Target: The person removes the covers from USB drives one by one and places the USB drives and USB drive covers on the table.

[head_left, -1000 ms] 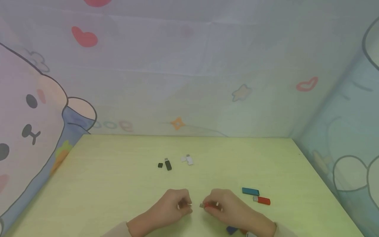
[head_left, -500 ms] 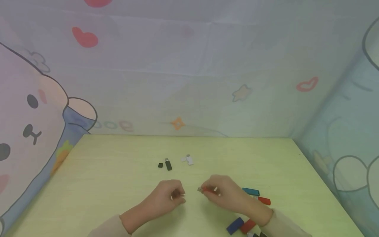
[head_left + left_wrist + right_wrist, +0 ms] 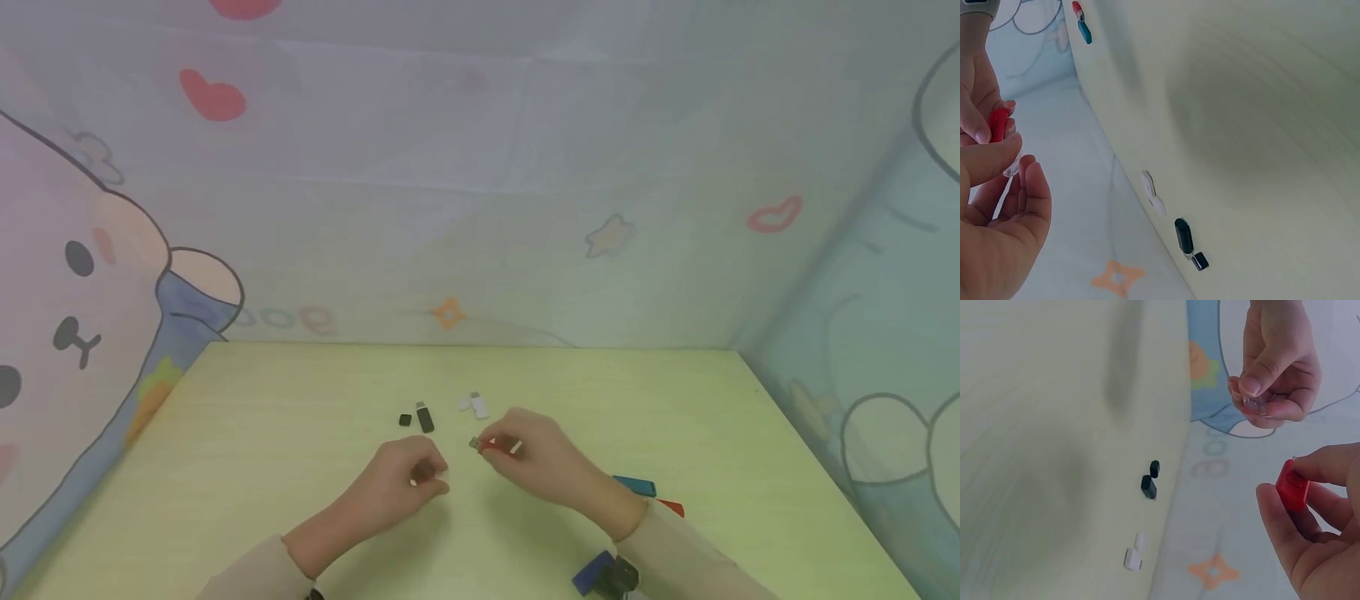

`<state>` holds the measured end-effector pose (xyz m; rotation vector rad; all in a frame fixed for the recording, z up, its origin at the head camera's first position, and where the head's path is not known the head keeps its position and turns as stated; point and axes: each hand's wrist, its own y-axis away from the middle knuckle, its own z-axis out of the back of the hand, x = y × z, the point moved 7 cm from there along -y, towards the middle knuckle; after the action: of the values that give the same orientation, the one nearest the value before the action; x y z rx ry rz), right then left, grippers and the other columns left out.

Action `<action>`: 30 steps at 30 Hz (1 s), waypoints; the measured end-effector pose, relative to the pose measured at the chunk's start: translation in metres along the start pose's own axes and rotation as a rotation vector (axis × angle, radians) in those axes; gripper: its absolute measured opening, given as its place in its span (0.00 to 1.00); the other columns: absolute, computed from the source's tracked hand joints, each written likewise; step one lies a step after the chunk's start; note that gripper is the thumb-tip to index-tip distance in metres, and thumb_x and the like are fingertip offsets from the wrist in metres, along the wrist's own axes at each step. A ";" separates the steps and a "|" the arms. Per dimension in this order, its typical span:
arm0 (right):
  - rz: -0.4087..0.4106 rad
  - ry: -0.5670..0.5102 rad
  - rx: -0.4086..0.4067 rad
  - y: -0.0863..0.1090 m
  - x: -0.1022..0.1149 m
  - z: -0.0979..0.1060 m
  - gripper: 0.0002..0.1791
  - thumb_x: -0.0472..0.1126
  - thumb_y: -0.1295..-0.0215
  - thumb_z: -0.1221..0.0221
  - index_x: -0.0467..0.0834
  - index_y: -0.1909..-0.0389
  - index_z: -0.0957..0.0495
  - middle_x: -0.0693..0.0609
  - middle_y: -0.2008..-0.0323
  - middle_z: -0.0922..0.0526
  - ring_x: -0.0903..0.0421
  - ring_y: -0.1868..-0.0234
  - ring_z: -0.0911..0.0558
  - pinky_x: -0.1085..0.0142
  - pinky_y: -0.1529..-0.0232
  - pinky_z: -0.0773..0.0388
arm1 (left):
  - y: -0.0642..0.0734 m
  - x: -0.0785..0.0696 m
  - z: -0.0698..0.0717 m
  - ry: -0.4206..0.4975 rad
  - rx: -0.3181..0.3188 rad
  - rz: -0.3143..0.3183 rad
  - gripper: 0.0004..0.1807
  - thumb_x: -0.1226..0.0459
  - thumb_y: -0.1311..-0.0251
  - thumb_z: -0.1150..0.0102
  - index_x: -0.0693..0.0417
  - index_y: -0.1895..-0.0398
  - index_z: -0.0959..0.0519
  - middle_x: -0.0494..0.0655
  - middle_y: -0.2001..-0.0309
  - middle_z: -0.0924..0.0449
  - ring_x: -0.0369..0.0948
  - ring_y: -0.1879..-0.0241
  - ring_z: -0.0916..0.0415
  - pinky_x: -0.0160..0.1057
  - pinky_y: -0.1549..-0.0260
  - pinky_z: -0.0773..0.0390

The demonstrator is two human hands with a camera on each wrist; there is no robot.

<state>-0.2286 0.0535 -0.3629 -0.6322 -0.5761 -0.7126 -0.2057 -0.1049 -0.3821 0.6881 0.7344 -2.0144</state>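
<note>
My right hand (image 3: pixel 532 450) pinches a red USB flash drive (image 3: pixel 1292 486) between thumb and fingers. Its metal plug, bare, points toward my left hand in the head view. A small clear cap (image 3: pixel 1254 405) is pinched in the fingertips of my left hand (image 3: pixel 393 487). Both hands are raised above the table, and a gap separates cap and plug. Beyond them lie a black flash drive (image 3: pixel 425 418) with its black cap (image 3: pixel 405 420) off beside it, and a white flash drive (image 3: pixel 480 406) with its white cap (image 3: pixel 464 405) next to it.
By my right forearm lie a teal flash drive (image 3: pixel 634 486) and another red flash drive (image 3: pixel 672 507), partly covered by the arm. A blue flash drive (image 3: pixel 592 573) lies nearer the front, beside a dark object (image 3: pixel 622 575) I cannot identify. A printed cloth backdrop (image 3: pixel 480 208) stands behind the table.
Both hands have moved forward and to the left, the right one farther, carrying the red flash drive toward the white and black ones. The left hand still holds the clear cap.
</note>
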 end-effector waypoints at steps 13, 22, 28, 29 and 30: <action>-0.090 -0.118 -0.034 -0.022 -0.004 -0.011 0.07 0.34 0.36 0.40 0.39 0.60 0.17 0.52 0.67 0.19 0.63 0.68 0.22 0.71 0.65 0.21 | -0.003 0.011 0.016 -0.025 -0.033 0.036 0.06 0.74 0.47 0.35 0.58 0.69 0.21 0.41 0.70 0.21 0.33 0.69 0.25 0.32 0.67 0.22; -0.161 -0.210 -0.038 -0.033 -0.021 -0.030 0.09 0.36 0.36 0.40 0.38 0.58 0.17 0.50 0.67 0.18 0.63 0.72 0.21 0.71 0.76 0.24 | -0.004 0.029 0.022 -0.038 -0.065 0.132 0.05 0.73 0.46 0.35 0.58 0.68 0.20 0.42 0.70 0.20 0.36 0.68 0.23 0.34 0.65 0.22; -0.222 -0.246 -0.032 -0.037 -0.033 -0.046 0.10 0.38 0.35 0.41 0.39 0.57 0.17 0.52 0.70 0.19 0.63 0.75 0.22 0.71 0.75 0.24 | -0.001 0.042 0.023 -0.011 -0.096 0.169 0.04 0.73 0.46 0.35 0.61 0.68 0.20 0.44 0.70 0.18 0.38 0.67 0.22 0.36 0.65 0.21; -0.231 -0.242 -0.032 -0.037 -0.034 -0.048 0.10 0.38 0.35 0.41 0.39 0.57 0.17 0.52 0.72 0.19 0.63 0.75 0.23 0.71 0.75 0.25 | -0.001 0.045 0.022 -0.010 -0.099 0.177 0.04 0.73 0.47 0.35 0.60 0.68 0.20 0.44 0.70 0.18 0.38 0.67 0.22 0.36 0.65 0.21; -0.235 -0.236 -0.032 -0.038 -0.035 -0.050 0.09 0.38 0.36 0.40 0.39 0.57 0.17 0.52 0.72 0.19 0.63 0.75 0.23 0.70 0.75 0.25 | -0.001 0.047 0.022 -0.010 -0.100 0.183 0.04 0.73 0.46 0.35 0.60 0.68 0.20 0.44 0.70 0.18 0.38 0.67 0.22 0.36 0.65 0.21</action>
<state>-0.2656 0.0104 -0.4073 -0.6902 -0.8688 -0.8748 -0.2334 -0.1452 -0.4000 0.6617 0.7337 -1.8013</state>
